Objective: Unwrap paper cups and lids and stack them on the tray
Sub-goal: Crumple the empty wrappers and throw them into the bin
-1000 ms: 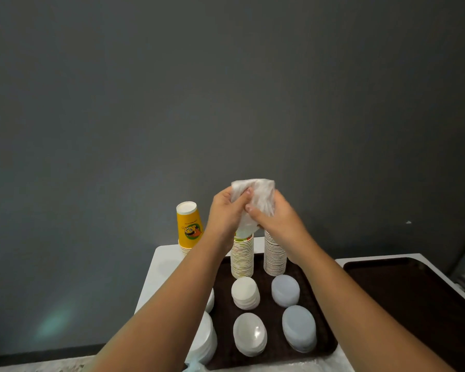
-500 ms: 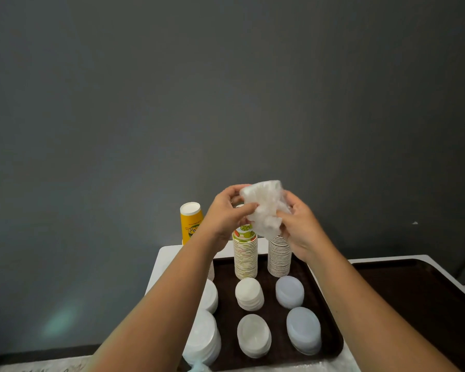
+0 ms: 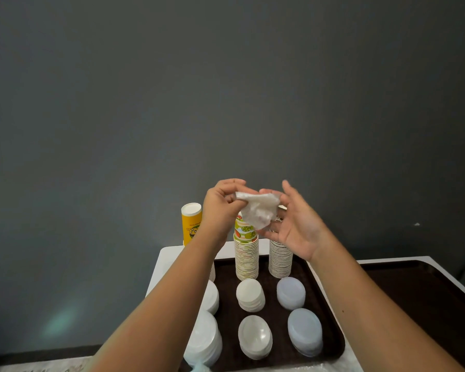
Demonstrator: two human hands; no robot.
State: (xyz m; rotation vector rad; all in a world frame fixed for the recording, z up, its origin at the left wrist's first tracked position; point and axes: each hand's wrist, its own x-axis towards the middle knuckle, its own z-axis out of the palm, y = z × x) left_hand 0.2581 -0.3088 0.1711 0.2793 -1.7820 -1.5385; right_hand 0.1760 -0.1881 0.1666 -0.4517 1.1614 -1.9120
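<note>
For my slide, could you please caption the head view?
Left hand pinches a crumpled wrapper against the open right hand, above cups on the tray.

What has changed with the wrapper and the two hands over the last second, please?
The wrapper has come off the top of the middle cup stack, baring its printed top cup. The right hand has opened, palm up, with the wrapper against its fingers, while the left hand keeps pinching it. The cup stacks and lids on the tray stayed put.
</note>
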